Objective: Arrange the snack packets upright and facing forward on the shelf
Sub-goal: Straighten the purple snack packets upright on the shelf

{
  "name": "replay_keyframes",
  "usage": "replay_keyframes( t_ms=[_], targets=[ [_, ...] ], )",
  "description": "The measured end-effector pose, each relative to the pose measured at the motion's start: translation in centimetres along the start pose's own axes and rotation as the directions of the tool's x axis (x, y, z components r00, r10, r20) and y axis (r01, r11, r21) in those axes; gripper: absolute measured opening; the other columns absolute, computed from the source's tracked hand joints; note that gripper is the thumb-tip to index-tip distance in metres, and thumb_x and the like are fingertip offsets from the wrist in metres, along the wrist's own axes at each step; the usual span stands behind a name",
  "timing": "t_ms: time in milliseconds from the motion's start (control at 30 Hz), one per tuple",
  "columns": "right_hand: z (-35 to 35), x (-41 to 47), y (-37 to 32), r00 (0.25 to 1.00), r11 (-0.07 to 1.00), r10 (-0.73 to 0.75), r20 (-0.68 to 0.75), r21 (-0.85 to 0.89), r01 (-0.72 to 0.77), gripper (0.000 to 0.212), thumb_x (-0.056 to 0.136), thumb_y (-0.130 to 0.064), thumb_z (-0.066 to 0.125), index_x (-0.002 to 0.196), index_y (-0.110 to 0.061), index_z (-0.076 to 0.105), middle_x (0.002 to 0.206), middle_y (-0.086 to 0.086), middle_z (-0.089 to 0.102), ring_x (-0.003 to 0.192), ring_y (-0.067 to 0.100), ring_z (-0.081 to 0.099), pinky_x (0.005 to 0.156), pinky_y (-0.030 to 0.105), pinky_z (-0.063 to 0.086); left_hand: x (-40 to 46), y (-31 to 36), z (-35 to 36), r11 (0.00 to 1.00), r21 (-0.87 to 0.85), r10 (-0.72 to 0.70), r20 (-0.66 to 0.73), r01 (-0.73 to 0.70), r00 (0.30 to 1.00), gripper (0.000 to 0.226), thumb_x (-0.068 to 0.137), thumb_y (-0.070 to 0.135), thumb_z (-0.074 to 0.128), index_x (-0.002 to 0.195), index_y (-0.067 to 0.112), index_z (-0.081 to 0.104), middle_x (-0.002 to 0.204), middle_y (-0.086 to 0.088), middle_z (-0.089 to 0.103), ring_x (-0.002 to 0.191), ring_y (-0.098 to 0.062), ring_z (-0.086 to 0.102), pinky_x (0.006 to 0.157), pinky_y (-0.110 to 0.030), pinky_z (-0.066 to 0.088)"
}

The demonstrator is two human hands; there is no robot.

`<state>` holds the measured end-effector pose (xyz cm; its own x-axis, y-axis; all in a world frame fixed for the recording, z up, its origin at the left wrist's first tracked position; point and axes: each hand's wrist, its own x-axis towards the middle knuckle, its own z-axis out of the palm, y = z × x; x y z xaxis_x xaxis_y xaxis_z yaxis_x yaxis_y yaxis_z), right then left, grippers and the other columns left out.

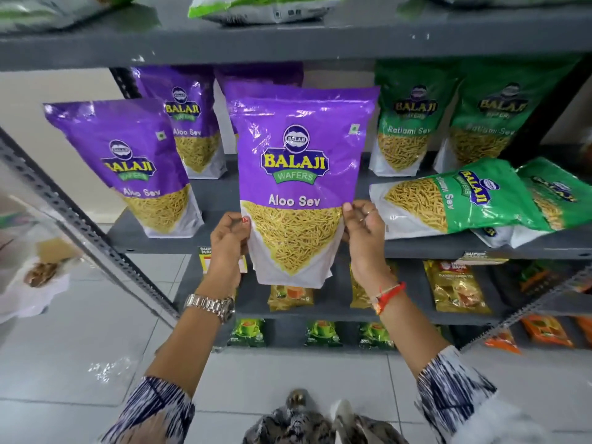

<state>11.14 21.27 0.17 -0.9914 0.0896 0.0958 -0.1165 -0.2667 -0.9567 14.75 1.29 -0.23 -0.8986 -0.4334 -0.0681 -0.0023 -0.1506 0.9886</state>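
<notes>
I hold a purple Aloo Sev packet point(299, 174) upright and facing me, in front of the grey shelf point(320, 245). My left hand point(229, 238) grips its lower left edge and my right hand point(362, 225) its lower right edge. A second purple packet shows just behind its top. Two more purple packets point(128, 161) point(189, 123) stand upright at the left. At the right, two green Ratlami Sev packets point(407, 123) point(490, 123) stand at the back, and two green packets point(455, 200) point(557, 193) lie flat on their sides in front.
A slotted metal upright point(80, 225) slants down at the left of the shelf. Lower shelves hold gold packets point(455, 286), green tea packs point(246, 331) and orange packs point(544, 331). The shelf above carries green-and-white bags point(262, 8). White floor tiles lie below.
</notes>
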Motion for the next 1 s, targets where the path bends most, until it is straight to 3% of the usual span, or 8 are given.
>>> replay_keyframes(
  t_ms=[133, 467, 667, 733, 800, 867, 933, 1000],
  targets=[
    [3.0, 2.9, 1.3, 0.994, 0.996, 0.087, 0.068, -0.040, -0.085, 0.013, 0.096, -0.018, 0.048, 0.085, -0.022, 0.053, 0.088, -0.001, 0.065, 0.085, 0.014, 0.062, 0.087, 0.043, 0.051, 3.3, -0.4, -0.8, 0.999, 0.040, 0.004, -0.107, 0.001, 0.994, 0.027, 0.089, 0.004, 0.042, 0.070, 0.023, 0.049, 0.063, -0.003, 0.039, 0.056, -0.015, 0.035, 0.054, -0.029, 0.030],
    [10.2, 8.4, 3.4, 0.985, 0.989, 0.139, 0.103, -0.070, -0.133, 0.015, 0.098, -0.019, 0.043, 0.085, -0.023, 0.051, 0.088, -0.007, 0.065, 0.077, 0.002, 0.064, 0.074, 0.023, 0.053, 12.4, -1.6, -3.0, 0.987, -0.149, -0.097, -0.208, 0.066, 0.973, 0.025, 0.092, 0.005, 0.040, 0.076, 0.022, 0.050, 0.074, 0.000, 0.053, 0.069, -0.014, 0.048, 0.065, -0.032, 0.040],
    [10.9, 9.0, 5.6, 0.983, 0.986, 0.165, 0.085, -0.051, -0.161, 0.013, 0.098, -0.021, 0.042, 0.103, -0.011, 0.049, 0.092, -0.005, 0.064, 0.084, 0.005, 0.064, 0.078, 0.026, 0.053, 14.4, -3.4, -3.5, 0.984, -0.168, -0.095, -0.219, 0.058, 0.971, 0.019, 0.092, 0.008, 0.043, 0.083, 0.021, 0.054, 0.080, 0.000, 0.057, 0.074, -0.013, 0.051, 0.075, -0.037, 0.043],
    [10.6, 8.9, 5.8, 0.984, 0.988, 0.151, 0.098, -0.055, -0.146, 0.014, 0.097, -0.021, 0.043, 0.108, -0.012, 0.048, 0.099, -0.003, 0.064, 0.090, 0.006, 0.064, 0.084, 0.031, 0.054, 13.9, -3.7, -2.7, 0.981, -0.193, -0.038, -0.331, -0.028, 0.943, 0.014, 0.091, 0.005, 0.044, 0.097, 0.015, 0.053, 0.089, 0.001, 0.057, 0.081, -0.013, 0.053, 0.079, -0.032, 0.045],
    [9.9, 8.3, 5.8, 0.990, 0.993, 0.107, 0.093, -0.061, -0.102, 0.016, 0.095, -0.020, 0.048, 0.111, -0.017, 0.047, 0.113, 0.004, 0.063, 0.099, 0.007, 0.062, 0.092, 0.036, 0.051, 12.3, -4.0, -1.5, 0.968, -0.176, 0.059, -0.532, -0.179, 0.845, 0.021, 0.088, 0.002, 0.046, 0.109, 0.006, 0.048, 0.100, -0.005, 0.052, 0.089, -0.015, 0.051, 0.081, -0.026, 0.044],
    [8.5, 7.4, 5.7, 0.999, 0.997, 0.049, 0.020, -0.065, -0.047, 0.020, 0.092, -0.021, 0.055, 0.111, -0.024, 0.048, 0.123, 0.009, 0.060, 0.105, 0.006, 0.059, 0.099, 0.038, 0.047, 10.7, -4.9, 0.1, 0.962, -0.055, 0.170, -0.642, -0.266, 0.748, 0.020, 0.086, 0.003, 0.047, 0.106, 0.001, 0.047, 0.103, -0.014, 0.046, 0.088, -0.020, 0.047, 0.079, -0.023, 0.043],
    [6.2, 6.4, 5.2, 0.991, 0.999, -0.025, -0.134, -0.047, 0.019, 0.020, 0.088, -0.025, 0.061, 0.104, -0.034, 0.055, 0.124, 0.014, 0.061, 0.106, 0.009, 0.060, 0.102, 0.041, 0.046, 8.5, -5.6, 2.9, 0.956, -0.021, 0.230, -0.569, -0.294, 0.790, 0.013, 0.086, 0.008, 0.044, 0.099, 0.009, 0.045, 0.099, -0.020, 0.045, 0.084, -0.020, 0.047, 0.075, -0.026, 0.043],
    [3.5, 5.7, 4.4, 0.943, 0.997, -0.073, -0.323, -0.022, 0.070, 0.019, 0.085, -0.026, 0.061, 0.092, -0.043, 0.061, 0.119, 0.018, 0.060, 0.103, 0.013, 0.061, 0.097, 0.042, 0.049, 6.4, -5.8, 6.2, 0.950, -0.059, 0.245, -0.460, -0.305, 0.853, 0.013, 0.088, 0.005, 0.041, 0.100, 0.011, 0.039, 0.095, -0.002, 0.044, 0.083, -0.006, 0.048, 0.076, -0.018, 0.042]
  ],
)
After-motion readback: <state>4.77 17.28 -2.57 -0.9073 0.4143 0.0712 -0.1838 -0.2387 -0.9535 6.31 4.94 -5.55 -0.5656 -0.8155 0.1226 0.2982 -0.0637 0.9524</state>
